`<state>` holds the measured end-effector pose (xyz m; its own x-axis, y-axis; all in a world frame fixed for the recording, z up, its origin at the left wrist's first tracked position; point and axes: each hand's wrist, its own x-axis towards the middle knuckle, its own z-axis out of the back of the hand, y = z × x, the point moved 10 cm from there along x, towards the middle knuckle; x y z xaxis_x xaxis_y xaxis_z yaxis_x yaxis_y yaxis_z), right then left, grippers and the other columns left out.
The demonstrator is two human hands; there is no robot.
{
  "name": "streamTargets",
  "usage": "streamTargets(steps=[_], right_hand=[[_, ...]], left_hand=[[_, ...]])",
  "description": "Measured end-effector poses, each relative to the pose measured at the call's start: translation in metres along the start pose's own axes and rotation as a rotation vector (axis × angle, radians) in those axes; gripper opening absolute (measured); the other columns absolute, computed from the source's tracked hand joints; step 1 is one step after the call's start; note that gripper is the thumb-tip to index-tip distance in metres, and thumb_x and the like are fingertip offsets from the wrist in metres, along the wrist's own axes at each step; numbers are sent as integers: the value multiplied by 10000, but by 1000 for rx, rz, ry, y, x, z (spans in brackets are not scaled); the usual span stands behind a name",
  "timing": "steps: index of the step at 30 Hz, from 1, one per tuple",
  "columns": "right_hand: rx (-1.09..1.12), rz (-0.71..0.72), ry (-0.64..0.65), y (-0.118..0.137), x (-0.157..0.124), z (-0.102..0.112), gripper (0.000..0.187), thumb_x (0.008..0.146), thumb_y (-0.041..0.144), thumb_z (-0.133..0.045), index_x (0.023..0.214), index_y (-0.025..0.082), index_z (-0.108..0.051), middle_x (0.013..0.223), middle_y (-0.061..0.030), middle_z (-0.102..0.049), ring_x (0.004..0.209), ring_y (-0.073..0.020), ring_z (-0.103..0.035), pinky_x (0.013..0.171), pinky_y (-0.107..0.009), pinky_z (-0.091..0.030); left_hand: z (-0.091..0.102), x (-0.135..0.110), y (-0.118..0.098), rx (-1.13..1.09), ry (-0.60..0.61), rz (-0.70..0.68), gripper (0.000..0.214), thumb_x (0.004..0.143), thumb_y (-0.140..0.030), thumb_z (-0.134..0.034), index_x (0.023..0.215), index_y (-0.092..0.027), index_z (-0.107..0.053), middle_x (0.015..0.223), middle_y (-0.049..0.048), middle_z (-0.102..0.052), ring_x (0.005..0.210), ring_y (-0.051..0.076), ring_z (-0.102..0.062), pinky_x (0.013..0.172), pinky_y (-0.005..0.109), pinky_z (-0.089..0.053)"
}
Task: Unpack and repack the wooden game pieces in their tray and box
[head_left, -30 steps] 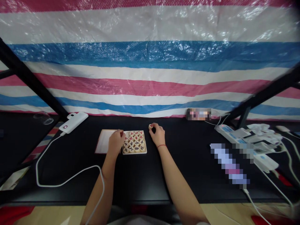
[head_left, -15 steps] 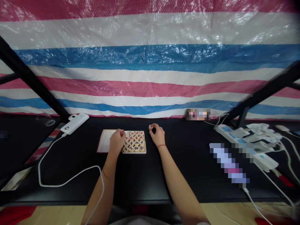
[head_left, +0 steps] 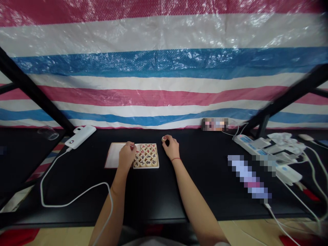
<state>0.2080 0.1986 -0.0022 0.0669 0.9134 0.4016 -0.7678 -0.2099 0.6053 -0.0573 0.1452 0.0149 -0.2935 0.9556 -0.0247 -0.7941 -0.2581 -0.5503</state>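
A shallow box on the black table holds several round wooden chess pieces with red and black characters. Its lid lies flat just to the left. My left hand rests curled over the box's left edge, fingertips pinched at the top left pieces. My right hand sits to the right of the box, fingers closed on one round chess piece with a red mark.
A white power bank with a white cable lies at the left. Power strips and chargers crowd the right side. A striped tarp hangs behind the table, with black frame bars at both sides.
Both hands stay nearly where they were. My left hand's fingertips shifted slightly at the box's top left corner; the view drifted a little.
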Motion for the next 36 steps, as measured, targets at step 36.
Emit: streamTargets(steps=[36], right_hand=[[115,141,23,70,-34,13,276,866,349,-503,1065,191,-609,1030,-91,-701,1022,-247,-602,897,-392,-455]], left_hand=[[3,-25,-54,118,-154,-178,230,903,-368,-502,897,-204,-663,942,79,-697,1033,276,-534,912,448,-310]])
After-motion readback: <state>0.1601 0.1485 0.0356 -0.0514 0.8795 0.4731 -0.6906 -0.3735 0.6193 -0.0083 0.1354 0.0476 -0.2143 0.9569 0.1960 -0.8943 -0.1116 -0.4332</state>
